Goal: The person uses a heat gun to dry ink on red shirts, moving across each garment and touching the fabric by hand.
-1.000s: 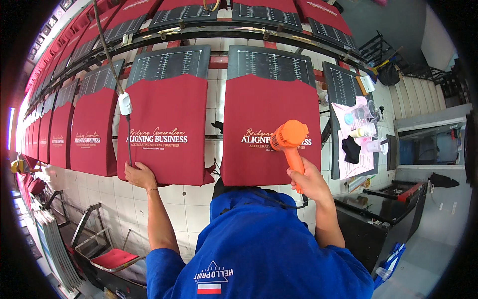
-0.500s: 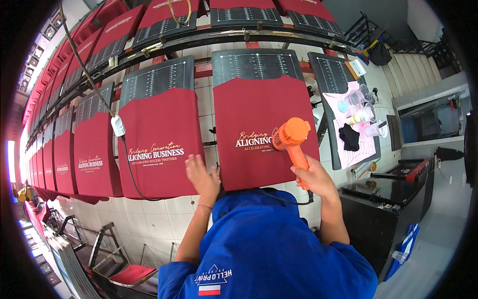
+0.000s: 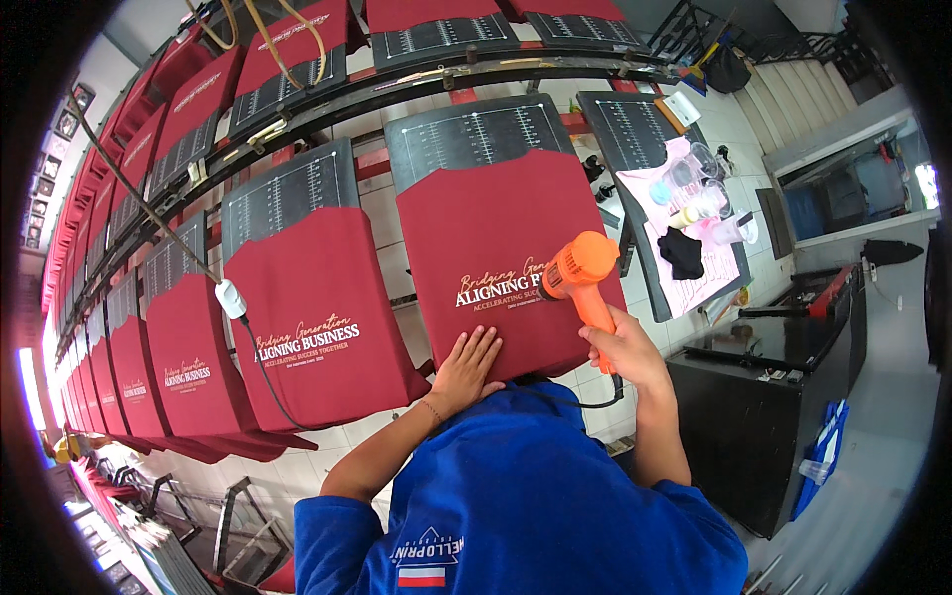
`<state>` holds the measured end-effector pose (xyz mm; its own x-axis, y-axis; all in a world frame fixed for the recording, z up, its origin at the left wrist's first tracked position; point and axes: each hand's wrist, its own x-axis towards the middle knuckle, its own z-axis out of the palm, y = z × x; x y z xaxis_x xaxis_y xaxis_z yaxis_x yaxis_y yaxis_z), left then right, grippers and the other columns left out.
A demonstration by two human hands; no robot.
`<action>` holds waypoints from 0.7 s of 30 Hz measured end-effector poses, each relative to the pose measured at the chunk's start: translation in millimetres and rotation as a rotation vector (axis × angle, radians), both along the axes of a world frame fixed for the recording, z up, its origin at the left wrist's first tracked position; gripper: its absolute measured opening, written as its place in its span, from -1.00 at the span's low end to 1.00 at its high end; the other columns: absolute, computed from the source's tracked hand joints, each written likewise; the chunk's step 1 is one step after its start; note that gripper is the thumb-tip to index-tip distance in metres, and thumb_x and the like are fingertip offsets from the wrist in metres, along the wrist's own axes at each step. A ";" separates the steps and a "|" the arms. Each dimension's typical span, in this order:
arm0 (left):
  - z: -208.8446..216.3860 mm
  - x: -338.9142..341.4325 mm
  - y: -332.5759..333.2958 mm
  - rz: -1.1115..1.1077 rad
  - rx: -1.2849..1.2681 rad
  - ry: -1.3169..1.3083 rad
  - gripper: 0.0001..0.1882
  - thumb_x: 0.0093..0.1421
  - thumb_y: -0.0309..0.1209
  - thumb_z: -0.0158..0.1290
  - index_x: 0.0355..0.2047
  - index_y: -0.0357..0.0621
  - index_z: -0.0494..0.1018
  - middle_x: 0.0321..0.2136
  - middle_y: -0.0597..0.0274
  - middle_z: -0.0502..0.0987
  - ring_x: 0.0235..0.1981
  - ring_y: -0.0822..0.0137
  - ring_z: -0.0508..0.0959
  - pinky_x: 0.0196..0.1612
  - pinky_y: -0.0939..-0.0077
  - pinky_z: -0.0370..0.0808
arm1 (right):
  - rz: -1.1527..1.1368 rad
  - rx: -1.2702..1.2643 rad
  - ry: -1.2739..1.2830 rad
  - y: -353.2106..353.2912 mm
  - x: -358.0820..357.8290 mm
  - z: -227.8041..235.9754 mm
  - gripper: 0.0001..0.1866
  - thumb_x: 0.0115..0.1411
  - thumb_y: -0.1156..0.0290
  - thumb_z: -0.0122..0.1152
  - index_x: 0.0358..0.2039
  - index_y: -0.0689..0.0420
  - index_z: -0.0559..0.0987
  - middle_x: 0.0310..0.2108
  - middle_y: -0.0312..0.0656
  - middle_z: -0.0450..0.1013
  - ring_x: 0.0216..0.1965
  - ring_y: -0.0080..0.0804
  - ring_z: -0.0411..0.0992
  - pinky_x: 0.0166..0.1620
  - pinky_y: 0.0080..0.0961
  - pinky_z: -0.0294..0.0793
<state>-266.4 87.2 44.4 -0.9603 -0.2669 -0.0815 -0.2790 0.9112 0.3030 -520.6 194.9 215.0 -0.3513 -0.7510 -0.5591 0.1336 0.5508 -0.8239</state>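
Nearest, a blue T-shirt [image 3: 555, 496] covers the person's torso and fills the near middle, close up against the edge of the work. The left hand [image 3: 470, 369] lies flat with its fingers loosely spread, holding nothing, on the near edge of a red shirt [image 3: 496, 223]. The right hand [image 3: 627, 349] is wrapped round the handle of an orange heat gun [image 3: 586, 268], which hangs over the right half of that shirt, its nozzle pointing left and hiding part of the white and gold lettering; whether it touches the cloth I cannot tell. A black cable [image 3: 595, 405] leaves the handle's lower end and runs left along the person's front. To the right stands a black cabinet [image 3: 739, 426] with small items on top. On the left, a white connector [image 3: 230, 299] hangs on a cord across the view of a second red shirt [image 3: 317, 288], and more printed red shirts line up farther left. Beyond the near shirt its dark board [image 3: 486, 129] shows, marked with white scales. The neighbouring board [image 3: 620, 139] on the right is cluttered: a pink cloth [image 3: 699, 283] bears a crumpled black cloth [image 3: 680, 254] and several plastic cups [image 3: 733, 230]. Farther off, a long dark rail [image 3: 397, 81] crosses between the rows, with tan hoses [image 3: 260, 28] dangling at far left and pale steps [image 3: 808, 109] at far right.
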 end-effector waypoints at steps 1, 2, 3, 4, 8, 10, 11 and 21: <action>0.7 0.4 -2.3 -0.002 -0.001 -0.007 -0.13 0.24 0.20 -0.17 0.33 -0.23 0.07 0.37 0.00 0.03 0.41 0.04 -0.04 0.41 0.08 -0.13 | -0.022 -0.006 0.003 0.9 0.8 0.4 -0.71 0.23 0.42 0.16 -0.06 0.22 0.42 -0.47 -0.37 0.37 -0.55 -0.66 0.36 -0.48 -0.63 0.45; 2.6 -1.2 -5.0 -0.005 -0.003 -0.012 -0.13 0.25 0.20 -0.18 0.34 -0.23 0.06 0.37 0.00 0.03 0.41 0.05 -0.04 0.41 0.09 -0.13 | -0.046 -0.012 0.009 2.0 1.0 1.2 -0.72 0.23 0.42 0.16 -0.08 0.22 0.43 -0.46 -0.37 0.37 -0.54 -0.66 0.37 -0.47 -0.62 0.46; 3.8 -3.3 -7.6 -0.008 -0.005 -0.016 -0.13 0.26 0.20 -0.20 0.34 -0.23 0.05 0.37 0.01 0.02 0.41 0.05 -0.05 0.41 0.10 -0.13 | -0.062 -0.024 0.013 3.2 1.3 -0.1 -0.72 0.23 0.42 0.16 -0.08 0.22 0.43 -0.46 -0.37 0.37 -0.55 -0.66 0.37 -0.47 -0.62 0.45; 3.9 -7.5 -12.3 0.048 -0.021 -0.028 -0.14 0.27 0.19 -0.20 0.34 -0.25 0.04 0.37 0.00 0.02 0.41 0.05 -0.06 0.41 0.09 -0.13 | -0.079 -0.035 0.017 4.6 1.5 -3.4 -0.72 0.23 0.42 0.16 -0.08 0.22 0.43 -0.47 -0.37 0.37 -0.55 -0.66 0.37 -0.47 -0.62 0.45; -0.5 -39.5 -47.1 0.277 -0.058 0.016 -0.16 0.31 0.11 -0.20 0.33 -0.36 0.01 0.37 -0.09 0.00 0.41 0.01 -0.08 0.41 0.08 -0.14 | -0.114 -0.006 0.014 11.7 -8.2 -7.6 -0.72 0.24 0.43 0.14 -0.06 0.22 0.41 -0.50 -0.37 0.36 -0.56 -0.65 0.36 -0.50 -0.64 0.46; -4.7 -53.9 -65.8 0.389 -0.074 0.053 -0.17 0.31 0.09 -0.19 0.32 -0.37 0.01 0.36 -0.11 0.00 0.41 0.00 -0.07 0.41 0.07 -0.14 | -0.158 -0.007 0.049 10.2 -3.4 -4.5 -0.74 0.24 0.43 0.13 -0.08 0.22 0.42 -0.49 -0.37 0.36 -0.57 -0.65 0.37 -0.50 -0.63 0.46; -8.0 -60.4 -73.3 0.431 -0.083 0.086 -0.20 0.33 0.05 -0.19 0.32 -0.39 0.02 0.36 -0.13 0.00 0.40 -0.01 -0.05 0.41 0.07 -0.14 | -0.180 -0.007 0.066 9.9 -1.3 -3.2 -0.75 0.24 0.43 0.13 -0.10 0.22 0.42 -0.49 -0.37 0.36 -0.57 -0.64 0.37 -0.50 -0.63 0.46; -6.3 -60.8 -67.9 0.367 -0.049 0.092 -0.22 0.32 0.00 -0.15 0.31 -0.41 0.03 0.36 -0.14 0.00 0.40 -0.02 -0.04 0.40 0.08 -0.11 | -0.315 -0.019 0.087 19.8 -5.2 -11.2 -0.79 0.23 0.44 0.15 -0.14 0.22 0.45 -0.49 -0.35 0.36 -0.57 -0.65 0.36 -0.48 -0.64 0.46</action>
